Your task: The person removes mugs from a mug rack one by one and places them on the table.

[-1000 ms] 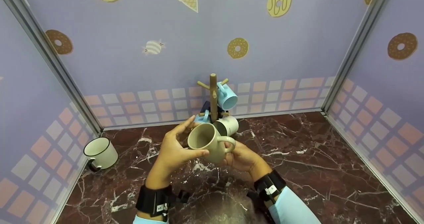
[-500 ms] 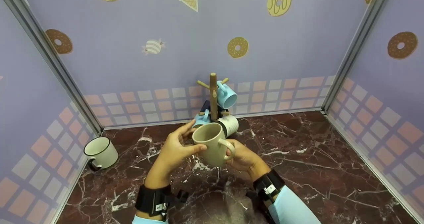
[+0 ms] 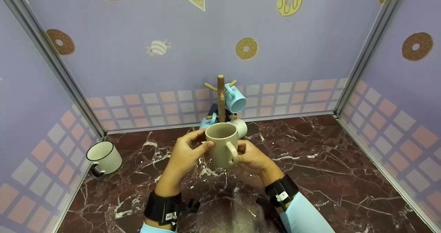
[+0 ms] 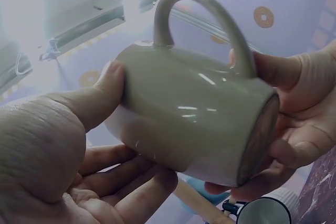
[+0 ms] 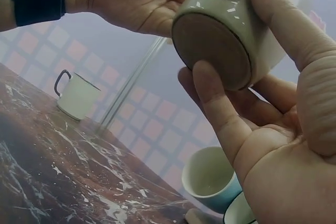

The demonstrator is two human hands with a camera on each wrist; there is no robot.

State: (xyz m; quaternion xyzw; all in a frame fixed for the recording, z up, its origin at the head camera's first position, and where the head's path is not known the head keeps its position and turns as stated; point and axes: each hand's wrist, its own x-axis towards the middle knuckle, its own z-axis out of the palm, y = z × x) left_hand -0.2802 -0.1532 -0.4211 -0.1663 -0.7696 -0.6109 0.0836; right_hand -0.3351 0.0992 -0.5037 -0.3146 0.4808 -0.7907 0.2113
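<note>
A glossy beige mug (image 3: 220, 150) is held in the air between both hands, mouth up and its handle turned toward the right front. My left hand (image 3: 186, 153) grips it from the left near the rim, thumb on the front side. From the right, my right hand (image 3: 255, 159) holds it low; in the right wrist view its thumb lies beside the handle and a finger touches the mug's base (image 5: 212, 51). Behind the mug stands a wooden mug tree (image 3: 221, 98). A light blue mug (image 3: 236, 100) hangs from its upper right peg.
At the tree's foot are another blue mug (image 3: 207, 122) and a white ribbed mug (image 3: 242, 128), both partly hidden. A white enamel mug with a dark rim (image 3: 105, 157) stands at the left on the dark marbled tabletop (image 3: 310, 178). Patterned walls enclose the back and sides.
The beige mug has risen slightly, shifted right and turned more upright. Its handle has swung from the right toward the front. Both hands have moved with it.
</note>
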